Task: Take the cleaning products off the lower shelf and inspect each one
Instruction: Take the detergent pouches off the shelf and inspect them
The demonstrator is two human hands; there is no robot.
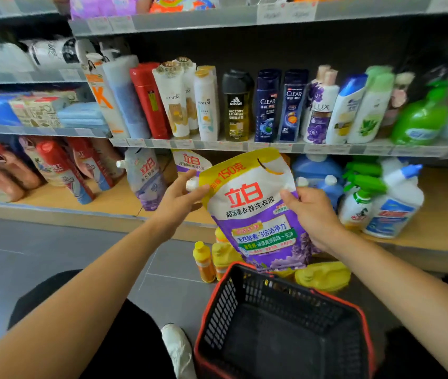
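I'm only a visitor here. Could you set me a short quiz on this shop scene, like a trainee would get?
1. True or false: the left hand and the right hand both hold the purple detergent pouch.
2. Fill in: the yellow bottles are on the ____.
3. What shows inside the red-rimmed basket? A) the pouch B) the yellow bottles C) nothing

Key: 1 true; 2 floor; 3 C
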